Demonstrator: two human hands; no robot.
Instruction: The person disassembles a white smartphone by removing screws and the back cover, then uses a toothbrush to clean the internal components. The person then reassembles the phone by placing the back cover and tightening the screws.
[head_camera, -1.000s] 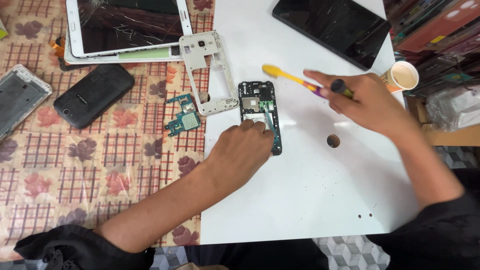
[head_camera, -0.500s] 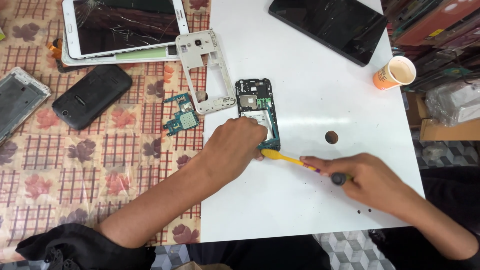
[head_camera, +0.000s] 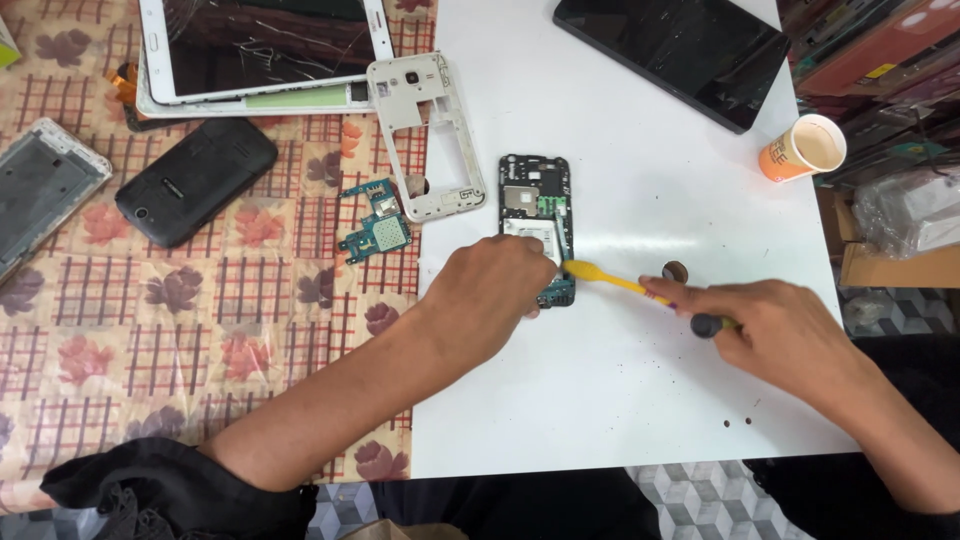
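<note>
Yellow brush (head_camera: 610, 281) gripped by right hand (head_camera: 785, 335) | left hand (head_camera: 490, 295) fingers pinning opened phone (head_camera: 537, 215) | paper cup (head_camera: 803, 147) apart

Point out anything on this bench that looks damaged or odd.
The white tablet at the top edge has a cracked screen, with lines spreading across the glass. The opened phone under the left hand lies stripped, its white frame and small green circuit boards set loose beside it. Dark specks dot the white table.
</note>
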